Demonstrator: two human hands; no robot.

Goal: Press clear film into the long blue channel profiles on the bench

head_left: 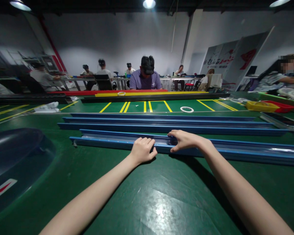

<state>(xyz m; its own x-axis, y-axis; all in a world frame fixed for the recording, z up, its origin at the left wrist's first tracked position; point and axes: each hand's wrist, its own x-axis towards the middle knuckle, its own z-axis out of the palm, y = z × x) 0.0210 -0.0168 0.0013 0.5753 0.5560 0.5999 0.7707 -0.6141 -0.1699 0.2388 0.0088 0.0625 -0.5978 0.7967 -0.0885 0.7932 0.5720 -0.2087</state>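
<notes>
A long blue channel (112,143), with raised walls on both long sides, lies across the table in front of me. My left hand (143,150) is closed over its near wall, fingers curled onto the rim and thumb to the right. Just right of it, my right hand (186,141) reaches across the channel with thumb and fingers apart, fingers by the far wall and thumb by the near one. Nothing shows between them. A small pale bit (74,143) hangs at the channel's left end. Its right end runs out of view.
Behind lie more blue channels (161,126), a white ring (187,109), then black, yellow and red strips (107,92). A clear dark-tinted curved object (19,156) stands at left. Yellow tray (262,106) and phone-like slab (281,120) lie right. A person (145,78) sits opposite.
</notes>
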